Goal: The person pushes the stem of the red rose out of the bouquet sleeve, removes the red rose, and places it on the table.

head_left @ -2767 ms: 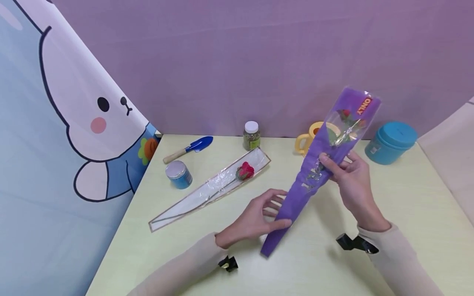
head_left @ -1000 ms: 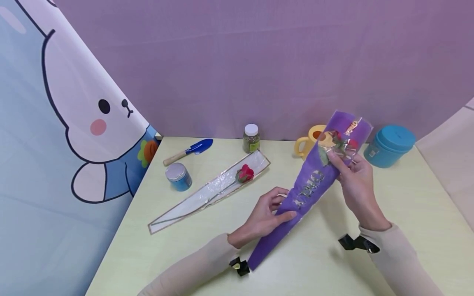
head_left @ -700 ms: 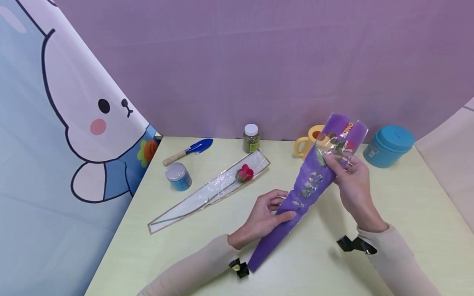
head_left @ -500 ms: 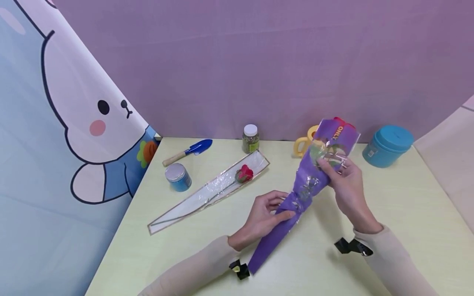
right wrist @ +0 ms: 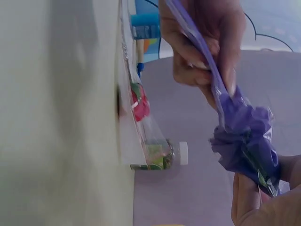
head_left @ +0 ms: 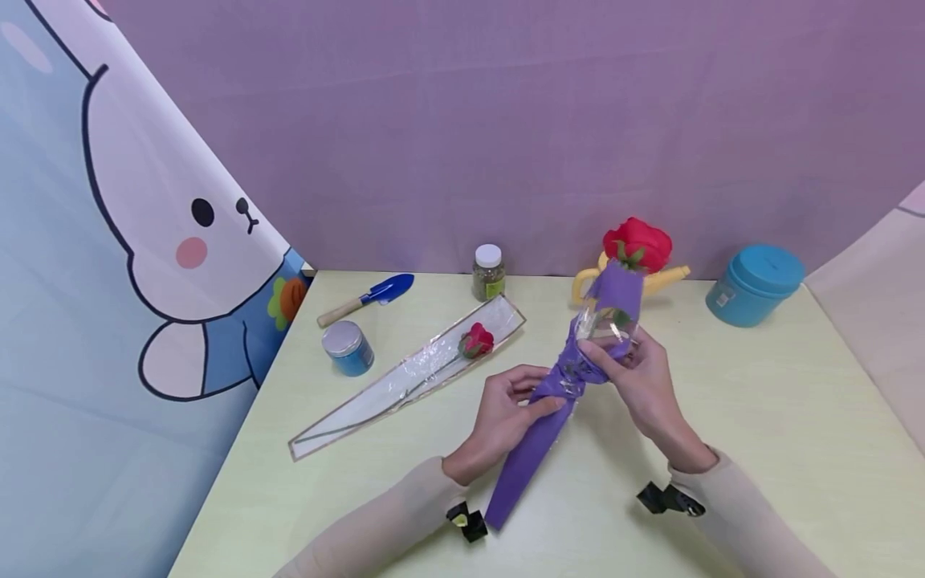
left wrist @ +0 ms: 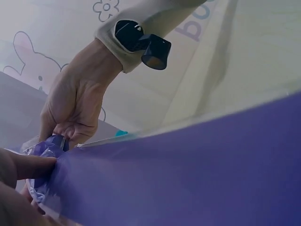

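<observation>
A purple flower sleeve (head_left: 526, 470) with a clear front is held slantwise over the table, crumpled into folds in its upper part. Out of its top stands a red rose (head_left: 639, 243) with green sepals; its stem is hidden inside. My left hand (head_left: 500, 421) pinches the sleeve around mid-length, thumb on the front. Higher up, my right hand (head_left: 636, 385) grips the bunched film below the bloom, thumb in front. The right wrist view shows the gathered folds (right wrist: 247, 136) between both hands. In the left wrist view, the flat lower sleeve (left wrist: 188, 174) fills much of the picture.
Left of the hands lies another wrapped rose (head_left: 477, 341) in a white sleeve. A blue trowel (head_left: 390, 287), a blue jar (head_left: 348, 350) and a white-capped jar (head_left: 489, 274) stand around it. Behind the bloom is a yellow watering can (head_left: 668, 279); a blue tub (head_left: 756, 286) sits right.
My right hand has moved down and left toward the left hand, pushing the sleeve into folds. The rose's head has come out of the top. My left hand stays almost in place lately.
</observation>
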Demonstrator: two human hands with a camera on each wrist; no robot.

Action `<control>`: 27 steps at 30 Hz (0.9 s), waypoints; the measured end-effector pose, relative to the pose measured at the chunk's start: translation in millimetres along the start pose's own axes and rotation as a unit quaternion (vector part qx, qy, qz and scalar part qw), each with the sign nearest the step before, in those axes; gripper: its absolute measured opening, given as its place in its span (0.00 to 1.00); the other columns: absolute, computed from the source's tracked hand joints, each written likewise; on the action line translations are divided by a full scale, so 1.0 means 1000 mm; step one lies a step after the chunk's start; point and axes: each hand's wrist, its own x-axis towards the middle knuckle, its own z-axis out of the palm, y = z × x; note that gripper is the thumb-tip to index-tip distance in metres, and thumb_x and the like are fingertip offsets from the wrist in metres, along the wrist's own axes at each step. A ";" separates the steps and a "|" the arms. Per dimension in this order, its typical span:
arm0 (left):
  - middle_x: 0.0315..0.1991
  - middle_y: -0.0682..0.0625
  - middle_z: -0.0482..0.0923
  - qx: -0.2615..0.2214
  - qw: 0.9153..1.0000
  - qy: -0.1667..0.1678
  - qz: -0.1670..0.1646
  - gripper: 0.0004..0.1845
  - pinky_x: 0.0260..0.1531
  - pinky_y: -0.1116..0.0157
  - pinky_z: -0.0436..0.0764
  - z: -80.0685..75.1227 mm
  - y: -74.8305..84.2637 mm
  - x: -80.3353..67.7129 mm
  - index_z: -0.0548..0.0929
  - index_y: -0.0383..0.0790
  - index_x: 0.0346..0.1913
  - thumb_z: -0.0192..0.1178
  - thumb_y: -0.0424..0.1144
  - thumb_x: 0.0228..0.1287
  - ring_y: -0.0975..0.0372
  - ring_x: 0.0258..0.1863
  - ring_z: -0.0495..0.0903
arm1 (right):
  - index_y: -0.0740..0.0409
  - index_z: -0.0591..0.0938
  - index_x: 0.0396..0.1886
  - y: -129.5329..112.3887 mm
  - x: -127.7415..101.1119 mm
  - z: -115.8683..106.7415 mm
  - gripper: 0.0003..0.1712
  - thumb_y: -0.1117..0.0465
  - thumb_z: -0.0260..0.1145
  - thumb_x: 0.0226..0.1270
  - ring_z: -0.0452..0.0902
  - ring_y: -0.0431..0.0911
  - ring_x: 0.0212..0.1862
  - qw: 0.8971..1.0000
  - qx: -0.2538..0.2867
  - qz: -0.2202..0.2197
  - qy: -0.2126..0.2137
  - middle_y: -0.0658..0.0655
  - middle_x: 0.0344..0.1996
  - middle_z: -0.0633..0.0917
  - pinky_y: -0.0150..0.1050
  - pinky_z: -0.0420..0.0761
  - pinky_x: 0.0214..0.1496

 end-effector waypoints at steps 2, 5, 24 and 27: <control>0.47 0.34 0.90 -0.003 1.000 0.005 0.000 0.18 0.45 0.73 0.85 0.000 -0.001 0.000 0.87 0.34 0.54 0.73 0.27 0.60 0.68 0.41 0.88 | 0.63 0.75 0.67 0.001 -0.002 0.003 0.28 0.55 0.70 0.74 0.86 0.31 0.46 1.000 -0.020 -0.004 0.000 0.34 0.40 0.89 0.28 0.87 0.48; 0.46 0.33 0.90 -0.009 1.000 0.013 0.002 0.17 0.46 0.72 0.84 0.000 -0.003 0.001 0.87 0.32 0.53 0.72 0.26 0.59 0.69 0.41 0.88 | 0.64 0.75 0.67 0.002 -0.003 0.006 0.28 0.56 0.70 0.74 0.86 0.32 0.44 0.999 -0.031 -0.011 -0.002 0.33 0.38 0.89 0.28 0.87 0.47; 0.46 0.33 0.90 -0.015 0.999 0.019 0.021 0.17 0.48 0.71 0.81 0.005 -0.010 0.001 0.87 0.32 0.52 0.71 0.25 0.59 0.74 0.39 0.86 | 0.69 0.87 0.50 0.004 -0.012 0.003 0.21 0.54 0.71 0.73 0.81 0.33 0.36 0.999 -0.041 0.014 -0.018 0.35 0.34 0.88 0.29 0.82 0.39; 0.46 0.32 0.89 -0.019 0.999 0.019 0.019 0.17 0.47 0.72 0.81 0.005 -0.010 0.001 0.86 0.31 0.52 0.71 0.24 0.59 0.75 0.39 0.86 | 0.70 0.87 0.50 0.005 -0.012 0.004 0.21 0.54 0.71 0.73 0.81 0.33 0.36 0.999 -0.046 0.013 -0.017 0.34 0.33 0.88 0.29 0.82 0.39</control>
